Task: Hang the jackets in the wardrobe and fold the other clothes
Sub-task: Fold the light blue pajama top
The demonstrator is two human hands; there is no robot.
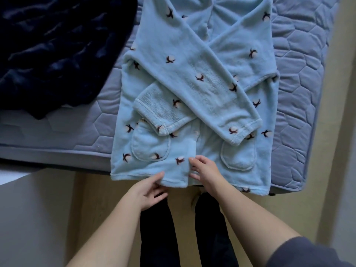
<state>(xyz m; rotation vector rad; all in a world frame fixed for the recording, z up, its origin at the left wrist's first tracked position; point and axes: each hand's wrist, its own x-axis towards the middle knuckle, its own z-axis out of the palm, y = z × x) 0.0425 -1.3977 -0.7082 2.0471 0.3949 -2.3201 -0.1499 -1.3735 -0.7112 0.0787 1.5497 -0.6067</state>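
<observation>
The light blue fleece top [192,83] lies flat on the grey quilted mattress [300,74], its long axis running near to far. The collar end points far and is cut off by the top of the frame. The hem points near and hangs a little over the mattress's near edge. Its two sleeves are folded across the front in an X, with the cuffs ending just above the two patch pockets.

Bare mattress shows to the right of the top. To the left there is a narrower strip before the dark blue blanket [48,45], which is heaped on the far left. Near the bed edge is open wooden floor [106,189], where the person's dark-trousered legs [154,237] stand, and a pale surface [28,209] fills the near left.

The left hand [148,191] pinches the hem just left of the front opening, thumb on top and fingers underneath. The right hand [204,172] rests on the right front panel at the opening, thumb and fingers bent towards each other. Whether it actually nips the cloth cannot be told
</observation>
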